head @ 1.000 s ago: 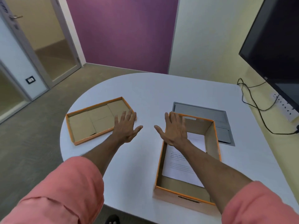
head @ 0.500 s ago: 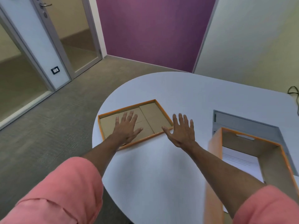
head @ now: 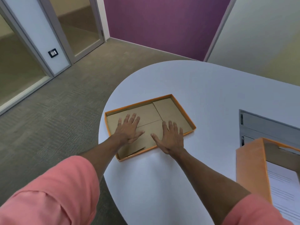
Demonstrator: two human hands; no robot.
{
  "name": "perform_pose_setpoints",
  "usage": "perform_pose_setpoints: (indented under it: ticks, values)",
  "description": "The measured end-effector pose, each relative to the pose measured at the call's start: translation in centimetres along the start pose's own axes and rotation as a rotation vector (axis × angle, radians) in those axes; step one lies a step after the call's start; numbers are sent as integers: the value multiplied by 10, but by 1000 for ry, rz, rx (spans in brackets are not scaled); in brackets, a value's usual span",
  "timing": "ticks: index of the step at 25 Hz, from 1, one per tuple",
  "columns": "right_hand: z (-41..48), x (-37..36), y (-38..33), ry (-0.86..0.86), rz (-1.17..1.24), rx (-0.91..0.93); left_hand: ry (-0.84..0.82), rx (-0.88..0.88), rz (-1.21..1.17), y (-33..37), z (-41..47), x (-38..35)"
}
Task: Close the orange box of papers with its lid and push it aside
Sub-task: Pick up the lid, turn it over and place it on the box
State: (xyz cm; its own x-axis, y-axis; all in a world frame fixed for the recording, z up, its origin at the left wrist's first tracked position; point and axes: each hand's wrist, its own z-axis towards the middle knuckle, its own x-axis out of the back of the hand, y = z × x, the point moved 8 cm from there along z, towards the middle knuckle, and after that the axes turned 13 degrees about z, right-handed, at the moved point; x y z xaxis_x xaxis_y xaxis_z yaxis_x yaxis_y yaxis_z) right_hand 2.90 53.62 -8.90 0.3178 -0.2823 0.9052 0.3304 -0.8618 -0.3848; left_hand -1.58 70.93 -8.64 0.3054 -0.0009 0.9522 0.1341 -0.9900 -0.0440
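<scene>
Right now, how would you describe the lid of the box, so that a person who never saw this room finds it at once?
Start at the round white table and go to its left edge. The shallow orange-rimmed cardboard lid lies there upside down, its brown inside facing up, under the left hand and the right hand. Unlike the tall orange box at the right, it is flat and holds no papers.

Both open hands, left hand (head: 128, 129) and right hand (head: 170, 138), over upturned lid (head: 172, 109); orange box (head: 251, 169) aside.
</scene>
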Motion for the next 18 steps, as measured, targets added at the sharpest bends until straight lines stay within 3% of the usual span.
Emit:
perform_pose_setpoints:
  ticks: [11, 18]
  values:
    - [24, -77, 20, -281, -90, -54, -131, -54, -44, 3, 30, -75]
    - [20, -64, 57, -386, -173, 33, -40, -124, 83, 45, 17, -77]
